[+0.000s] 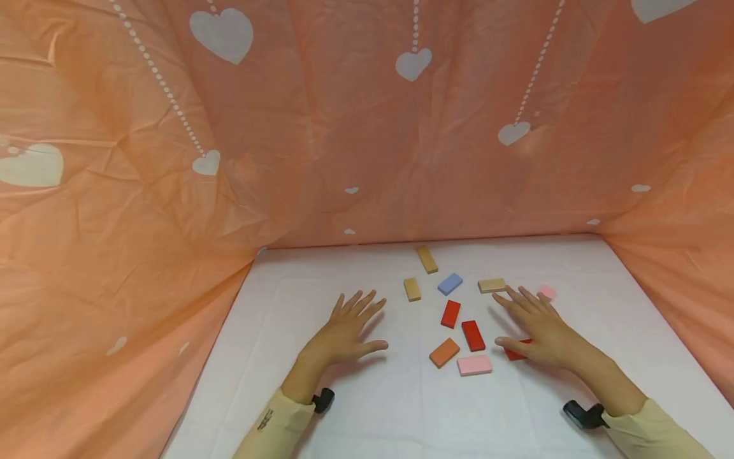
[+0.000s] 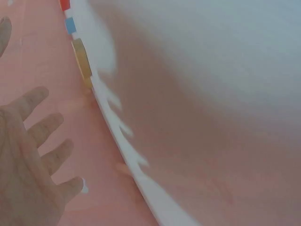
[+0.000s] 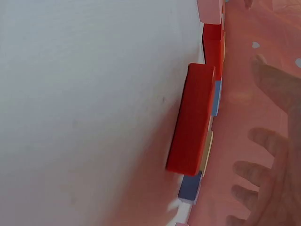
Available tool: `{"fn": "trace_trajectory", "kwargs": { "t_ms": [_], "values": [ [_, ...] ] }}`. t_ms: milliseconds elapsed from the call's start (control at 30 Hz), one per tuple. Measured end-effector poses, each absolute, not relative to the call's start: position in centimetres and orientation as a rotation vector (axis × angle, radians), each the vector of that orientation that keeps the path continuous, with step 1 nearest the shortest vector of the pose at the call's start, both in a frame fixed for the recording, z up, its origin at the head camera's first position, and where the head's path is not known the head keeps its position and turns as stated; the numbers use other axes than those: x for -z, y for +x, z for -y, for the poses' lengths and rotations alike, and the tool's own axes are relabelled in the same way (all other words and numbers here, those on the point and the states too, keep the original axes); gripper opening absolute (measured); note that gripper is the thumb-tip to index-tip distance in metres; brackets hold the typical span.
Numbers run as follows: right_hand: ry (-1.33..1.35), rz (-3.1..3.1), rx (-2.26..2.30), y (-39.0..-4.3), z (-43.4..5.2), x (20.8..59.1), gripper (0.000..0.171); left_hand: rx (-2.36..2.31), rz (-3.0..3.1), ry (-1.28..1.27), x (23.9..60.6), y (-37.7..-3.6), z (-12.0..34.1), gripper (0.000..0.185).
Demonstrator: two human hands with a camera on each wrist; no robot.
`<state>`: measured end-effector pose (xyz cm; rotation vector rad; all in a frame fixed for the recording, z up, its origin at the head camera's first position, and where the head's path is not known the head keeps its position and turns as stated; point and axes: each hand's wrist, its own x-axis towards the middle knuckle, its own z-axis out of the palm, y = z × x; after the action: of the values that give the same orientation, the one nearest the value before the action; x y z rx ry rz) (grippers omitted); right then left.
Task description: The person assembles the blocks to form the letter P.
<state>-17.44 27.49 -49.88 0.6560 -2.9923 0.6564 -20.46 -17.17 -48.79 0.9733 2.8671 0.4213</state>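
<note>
Blocks near both spread hands

We see a wrinkly orange-pink curtain at the back & on both sides, w/ white hearts, big & sm., on it. Some hang from dotted lines. Below, we've got a white tablecloth.

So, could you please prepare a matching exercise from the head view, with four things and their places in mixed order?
1. Light blue block
2. Orange block
3. Left hand
4. Right hand

A. Nearest to the picture's left edge
B. Partly hiding a red block
C. Between two tan blocks
D. Beside a pink block, at its upper left

Pairs: 1-C, 2-D, 3-A, 4-B
</note>
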Motion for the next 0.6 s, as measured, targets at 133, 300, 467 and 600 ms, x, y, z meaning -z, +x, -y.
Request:
{"fn": "trace_trajectory", "kwargs": {
  "t_ms": [133, 300, 467, 600],
  "values": [
    [0.704, 2.993, -0.696, -17.6, -27.1, 49.8, 0.090, -0.426, -2.829, 1.035, 48.7, -20.6, 16.2, 0.089],
    [0.771, 2.962, -0.752, -17.6, -26.7, 49.9, 0.087, -0.425, -2.781, 1.115, 48.8, -20.8, 15.0, 0.090],
    [0.825, 2.948, -0.744, -17.9, -26.2, 50.3, 0.085, -0.423, -2.725, 1.149, 48.9, -21.0, 13.7, 0.091],
    [0.867, 2.942, -0.720, -18.1, -26.0, 50.5, 0.079, -0.445, -2.669, 1.162, 49.0, -21.2, 12.5, 0.088]
  ]
}}
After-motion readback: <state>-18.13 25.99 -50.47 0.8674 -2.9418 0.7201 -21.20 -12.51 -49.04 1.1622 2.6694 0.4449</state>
